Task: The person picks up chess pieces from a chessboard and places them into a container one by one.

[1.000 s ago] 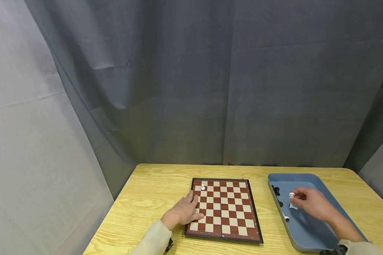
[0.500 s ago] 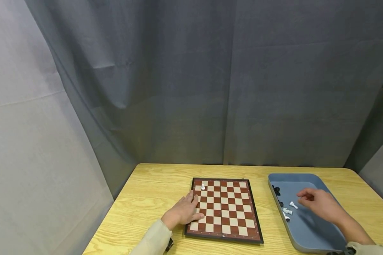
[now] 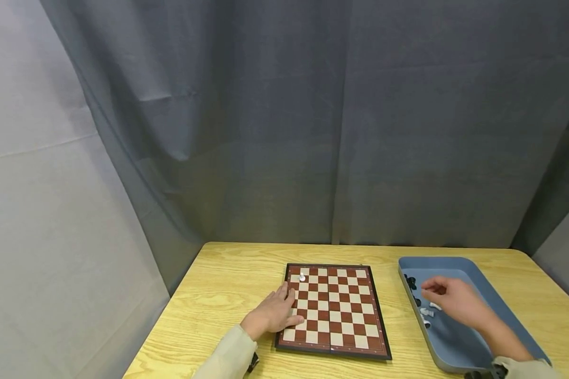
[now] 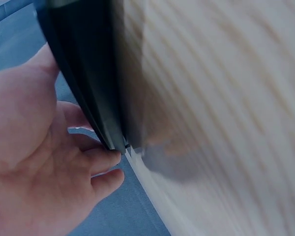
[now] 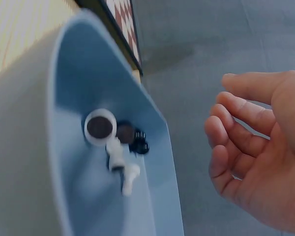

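My left hand (image 3: 274, 311) rests on the left edge of a red-and-cream chessboard (image 3: 332, 353), its fingers spread. In the left wrist view, the fingertips of that hand (image 4: 29, 142) touch the board's dark side. A white pawn (image 3: 302, 277) stands near the board's far left corner. Over the blue tray (image 3: 436, 263), my right hand (image 3: 457, 301) hovers with loosely bent fingers and nothing between them. Beneath and left of it lie several white chess pieces (image 3: 427, 312). Black chess pieces (image 3: 411, 283) lie along the tray's left wall, also seen in the right wrist view.
The wooden table (image 3: 208, 295) carries the board in the middle and the tray at the right. The tray's raised wall (image 5: 61, 98) stands around the pieces. A dark grey curtain (image 3: 275, 158) hangs behind the table's far edge.
My right hand has let go of a white chess piece, which now lies by the tray's left wall. The hand drew back right, then came left again. My left hand has stayed put.
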### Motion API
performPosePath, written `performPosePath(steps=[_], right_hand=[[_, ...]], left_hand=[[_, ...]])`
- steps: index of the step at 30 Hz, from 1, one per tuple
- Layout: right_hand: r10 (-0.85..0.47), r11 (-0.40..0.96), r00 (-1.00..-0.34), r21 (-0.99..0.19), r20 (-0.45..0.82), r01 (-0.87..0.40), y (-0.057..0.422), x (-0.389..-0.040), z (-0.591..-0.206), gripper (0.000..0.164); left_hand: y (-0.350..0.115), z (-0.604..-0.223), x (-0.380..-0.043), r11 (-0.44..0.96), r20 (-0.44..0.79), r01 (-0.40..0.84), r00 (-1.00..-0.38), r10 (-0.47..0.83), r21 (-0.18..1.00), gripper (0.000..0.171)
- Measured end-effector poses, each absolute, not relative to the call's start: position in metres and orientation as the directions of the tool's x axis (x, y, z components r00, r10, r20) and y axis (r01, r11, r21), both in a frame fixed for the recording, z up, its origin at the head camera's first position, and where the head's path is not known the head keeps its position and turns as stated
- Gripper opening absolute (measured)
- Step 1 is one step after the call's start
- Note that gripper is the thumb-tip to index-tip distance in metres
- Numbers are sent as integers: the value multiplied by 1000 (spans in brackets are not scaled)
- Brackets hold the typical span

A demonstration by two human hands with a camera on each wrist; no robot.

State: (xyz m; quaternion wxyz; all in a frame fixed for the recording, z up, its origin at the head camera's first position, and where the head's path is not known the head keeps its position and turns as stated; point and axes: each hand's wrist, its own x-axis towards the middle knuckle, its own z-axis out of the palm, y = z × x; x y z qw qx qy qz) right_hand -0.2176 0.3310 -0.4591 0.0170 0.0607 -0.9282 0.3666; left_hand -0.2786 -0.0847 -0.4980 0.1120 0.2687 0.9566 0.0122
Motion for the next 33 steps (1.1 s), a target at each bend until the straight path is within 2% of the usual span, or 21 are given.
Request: performPosePath(steps=[9,16,33], right_hand=[[-154,677,-984,-715,94,-175,292,-231,-453,29],[-190,653,-970,-718,149,-239,262,-243,-453,19],[-194,589,-967,-769,166,-250,186,-272,-474,13]], left_hand=[[-83,-500,-280,862,-209,504,-838,504,58,82],[-80,-501,-279,862,-212,501,-837,505,75,81],[-74,-500,-274,857,-209,509,-833,513,74,81]])
